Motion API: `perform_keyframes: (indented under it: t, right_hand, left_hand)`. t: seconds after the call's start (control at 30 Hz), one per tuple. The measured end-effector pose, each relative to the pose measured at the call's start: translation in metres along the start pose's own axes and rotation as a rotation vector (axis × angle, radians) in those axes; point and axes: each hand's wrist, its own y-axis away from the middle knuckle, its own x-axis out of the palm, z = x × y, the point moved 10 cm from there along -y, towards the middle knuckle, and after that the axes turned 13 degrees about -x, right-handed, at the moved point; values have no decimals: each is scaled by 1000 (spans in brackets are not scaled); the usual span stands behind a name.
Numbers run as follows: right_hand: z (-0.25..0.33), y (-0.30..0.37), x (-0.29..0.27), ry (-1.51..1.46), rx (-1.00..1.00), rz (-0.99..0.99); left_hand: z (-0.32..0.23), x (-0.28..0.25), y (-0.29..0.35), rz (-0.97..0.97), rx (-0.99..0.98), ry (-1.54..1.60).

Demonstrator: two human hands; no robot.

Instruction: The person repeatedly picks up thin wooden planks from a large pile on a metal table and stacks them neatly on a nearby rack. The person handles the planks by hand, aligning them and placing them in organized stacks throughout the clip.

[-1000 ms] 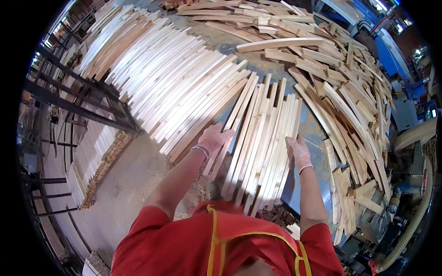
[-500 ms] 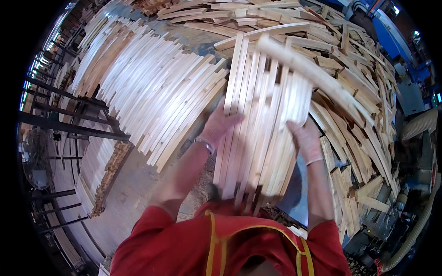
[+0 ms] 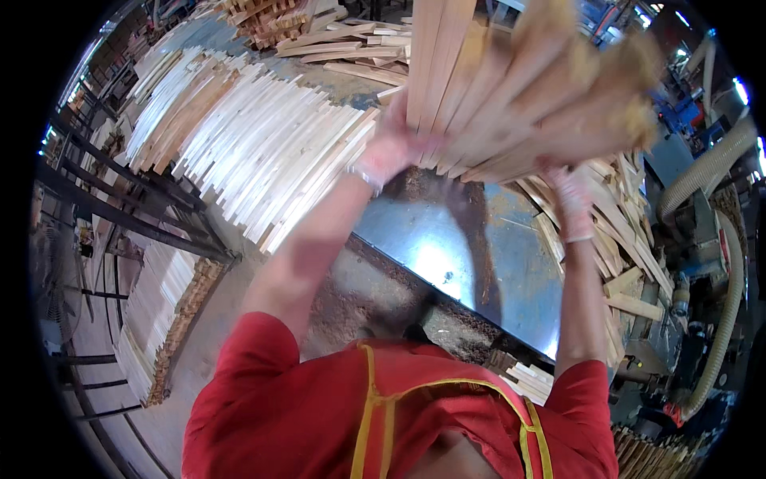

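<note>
A fanned bundle of long wooden strips (image 3: 487,128) is raised in front of me, its upper ends blurred by motion. My left hand (image 3: 391,152), in a pale glove, is closed on the bundle's left edge near the lower ends. On the opposite edge, my right hand (image 3: 568,195), also gloved, grips the strips from the right; some of its fingers are hidden behind or blurred against the wood. Under the bundle lies a shiny metal table (image 3: 415,231) with sawdust on it. To the left, a wide row of pale strips (image 3: 271,136) lies side by side.
Loose offcuts (image 3: 614,215) are heaped at the right, and more boards (image 3: 351,48) lie at the back. Dark metal bars (image 3: 120,211) jut in from the left beside a lower stack of strips (image 3: 171,295). A ribbed hose (image 3: 722,319) hangs by machinery at far right.
Both hands have lifted the bundle up and away from me, tilting and fanning it. The metal table beneath now shows. The loose curved board across its far end is no longer seen there.
</note>
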Motion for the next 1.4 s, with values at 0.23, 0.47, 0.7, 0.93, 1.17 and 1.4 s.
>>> perform_keyframes:
  t: [0.23,0.47,0.7,0.93,1.17,1.4]
  right_hand:
    - [-58,270,85,119,532,484]
    - [-96,263,125,603,210,807]
    - [-97,253,133,53,695,553]
    - [-77,278,197,-720,925,313]
    - [-184,106,86,715,62,640]
    - [-320,26,35,763,90,774]
  left_hand:
    - [215,-38,116,28,-72,-746]
    - [235,-53,80,247,-190,-1537]
    - [201,-92,109,112,-107,-1455]
    - [169,-169,300,-779,-429,-712]
    - [334,-98,446,-1021,-948,820]
    - [321,-88,376,-1203,-885,888]
